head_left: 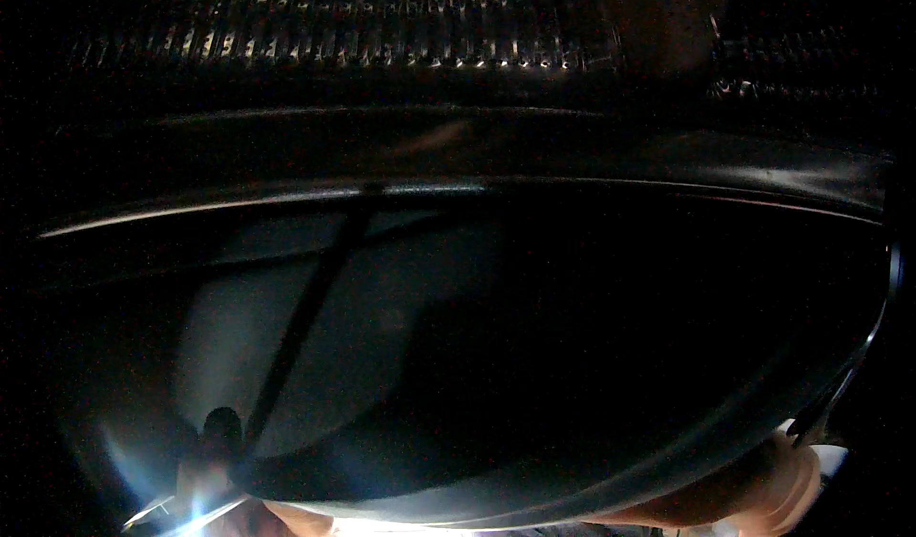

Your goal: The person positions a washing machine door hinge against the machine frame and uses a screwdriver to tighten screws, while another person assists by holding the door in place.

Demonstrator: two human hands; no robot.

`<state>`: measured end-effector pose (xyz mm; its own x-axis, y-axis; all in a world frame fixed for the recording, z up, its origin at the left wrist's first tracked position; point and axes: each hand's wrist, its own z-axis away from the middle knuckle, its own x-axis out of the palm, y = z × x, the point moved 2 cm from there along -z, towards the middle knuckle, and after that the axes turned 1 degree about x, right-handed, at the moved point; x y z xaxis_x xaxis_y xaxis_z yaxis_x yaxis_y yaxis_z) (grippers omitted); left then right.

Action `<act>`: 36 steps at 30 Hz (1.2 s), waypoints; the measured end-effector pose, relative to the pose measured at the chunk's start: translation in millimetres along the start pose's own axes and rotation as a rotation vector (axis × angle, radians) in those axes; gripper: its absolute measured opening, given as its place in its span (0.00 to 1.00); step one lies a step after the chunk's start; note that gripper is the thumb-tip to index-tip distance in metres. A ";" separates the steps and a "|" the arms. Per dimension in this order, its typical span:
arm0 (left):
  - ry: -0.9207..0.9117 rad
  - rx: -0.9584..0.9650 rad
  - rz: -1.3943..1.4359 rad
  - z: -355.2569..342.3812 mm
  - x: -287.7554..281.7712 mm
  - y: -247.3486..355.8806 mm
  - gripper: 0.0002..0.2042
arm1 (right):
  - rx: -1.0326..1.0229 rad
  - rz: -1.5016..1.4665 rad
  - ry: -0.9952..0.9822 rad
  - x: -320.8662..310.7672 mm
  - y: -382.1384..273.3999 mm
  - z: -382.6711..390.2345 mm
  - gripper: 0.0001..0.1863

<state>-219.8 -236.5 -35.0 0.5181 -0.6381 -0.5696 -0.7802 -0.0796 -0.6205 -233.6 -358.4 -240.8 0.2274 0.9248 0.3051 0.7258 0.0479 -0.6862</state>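
Note:
A large dark glossy panel (572,336) with a curved lower edge fills most of the dim head view. At its lower right edge, a skin-coloured shape appears to be my right hand (787,489); its fingers are too dark and hidden to make out. Below the panel's lower left edge a small skin-coloured patch (301,518) shows, perhaps part of my left hand or arm. Beside it stands a blurred upright shape with a dark rounded tip (222,427), next to strong glare. Whether either hand holds anything is hidden.
Beyond the panel runs a long raised rim (429,190) with a thin bright line. Ribbed, metallic-looking strips (382,41) line up at the far side, broken by a plain brownish band (668,21). Pale window-like reflections lie across the panel's left half. Bright light shows along the bottom.

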 end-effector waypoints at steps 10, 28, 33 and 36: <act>0.012 -0.013 0.003 1.1 -1.4 -1.1 0.23 | 0.003 -0.020 -0.018 0.0 -0.8 -0.5 0.10; 0.048 -0.017 0.033 -5.6 -2.7 -1.9 0.24 | -0.010 -0.055 -0.046 -4.5 -4.0 -6.4 0.15; 0.020 -0.041 0.025 -7.0 2.1 -1.9 0.24 | 0.000 -0.049 -0.054 -4.0 -4.2 -9.4 0.16; 0.010 -0.046 0.019 -7.8 3.5 -0.2 0.24 | -0.004 -0.050 -0.057 -3.6 -4.4 -9.8 0.17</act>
<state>-220.6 -244.7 -32.6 0.4995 -0.6471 -0.5760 -0.8056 -0.1024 -0.5836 -231.2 -365.6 -232.4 0.1531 0.9413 0.3008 0.7378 0.0936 -0.6685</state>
